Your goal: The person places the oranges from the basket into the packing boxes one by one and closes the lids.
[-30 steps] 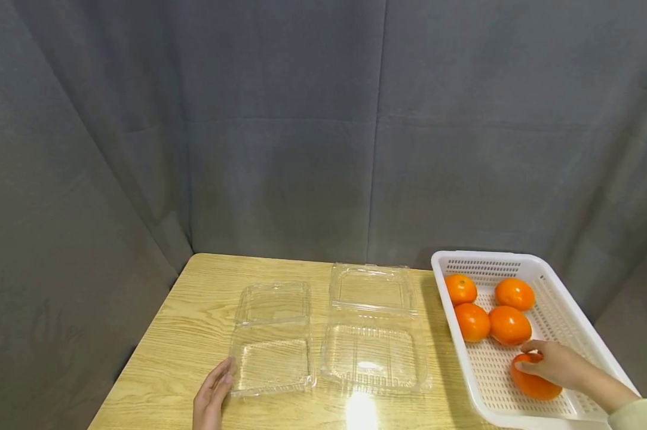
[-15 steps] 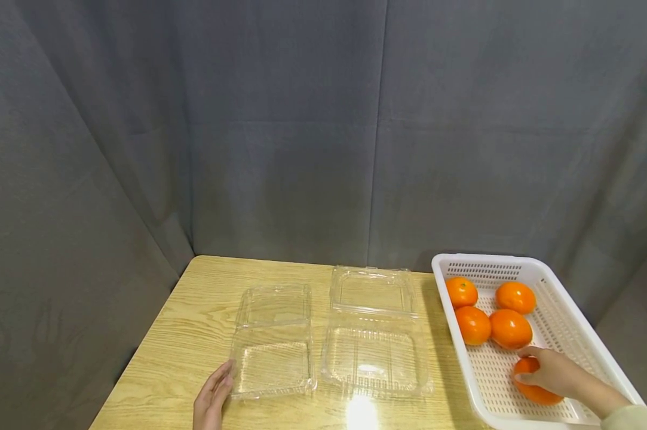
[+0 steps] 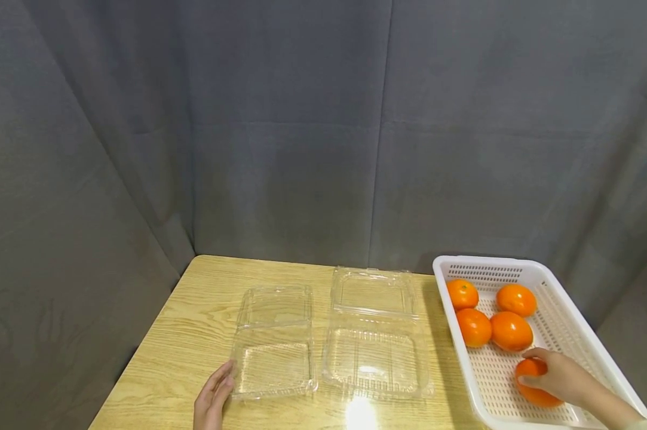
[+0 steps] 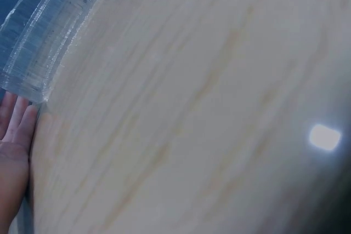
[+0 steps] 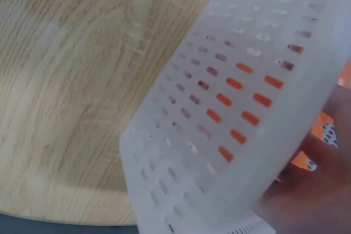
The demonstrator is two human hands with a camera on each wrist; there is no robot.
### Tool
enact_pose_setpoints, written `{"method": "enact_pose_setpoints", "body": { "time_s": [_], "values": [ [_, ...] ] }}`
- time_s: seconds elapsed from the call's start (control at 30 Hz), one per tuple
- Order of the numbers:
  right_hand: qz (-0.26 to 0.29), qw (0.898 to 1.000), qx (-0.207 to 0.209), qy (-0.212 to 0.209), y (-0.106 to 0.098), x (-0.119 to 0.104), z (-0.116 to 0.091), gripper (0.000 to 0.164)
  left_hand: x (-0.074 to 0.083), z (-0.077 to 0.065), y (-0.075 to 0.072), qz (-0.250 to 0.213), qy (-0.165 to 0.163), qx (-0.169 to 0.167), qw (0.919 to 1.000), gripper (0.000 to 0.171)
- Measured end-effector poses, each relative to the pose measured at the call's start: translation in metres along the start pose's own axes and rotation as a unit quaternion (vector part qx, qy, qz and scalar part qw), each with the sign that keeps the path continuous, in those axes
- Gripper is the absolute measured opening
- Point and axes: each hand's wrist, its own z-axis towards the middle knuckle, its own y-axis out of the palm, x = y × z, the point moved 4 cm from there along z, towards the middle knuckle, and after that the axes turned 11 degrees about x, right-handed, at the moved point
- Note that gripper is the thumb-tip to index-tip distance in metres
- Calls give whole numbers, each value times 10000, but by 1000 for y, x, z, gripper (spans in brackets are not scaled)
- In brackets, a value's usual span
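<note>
The nearest orange (image 3: pixel 538 396) sits in the near part of the white basket (image 3: pixel 461 358), directly under my right hand (image 3: pixel 562 377) and towards its thumb side. My fingers and thumb are bent round it, thumb on the left, fingers over the far side. It looks almost round, seemingly a touch longer from far left to near right, so I judge its axis matters little to the hold.

My right hand is plainly the nearer one. My left hand (image 3: pixel 214 394), fingers fairly straight and holding nothing, lies across the tabletop (image 3: pixel 194 322) at the outer edge of the left clear container (image 3: pixel 273 364); whether it touches I can't quite tell.

The other four oranges (image 3: pixel 511 331) crowd the far left of the basket, just beyond my fingers. Bare slotted floor lies left of the held fruit, then the raised left wall, which I'd reckon needs clearing from above. Past that wall runs a strip of bare wood, then the right clear container (image 3: pixel 377 358), lid back.
</note>
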Motion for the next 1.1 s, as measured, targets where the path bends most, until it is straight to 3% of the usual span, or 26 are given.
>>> {"method": "enact_pose_setpoints", "body": {
  "time_s": [0.27,0.67,0.9,1.1],
  "values": [
    [308,9949,948,-170,-13,-9,-8,49,-2,2,0,126,15,30,9999,49],
    [761,9722,2182,-383,-25,-38,-27,45,-1,1,1,243,-80,-69,9996,52],
    [937,9669,2367,-196,-28,-62,-31,50,-2,1,0,247,-243,-83,9994,54],
    [1311,9560,2590,-427,-30,-83,-31,49,-1,1,1,181,-237,-71,9995,54]
  ]
}}
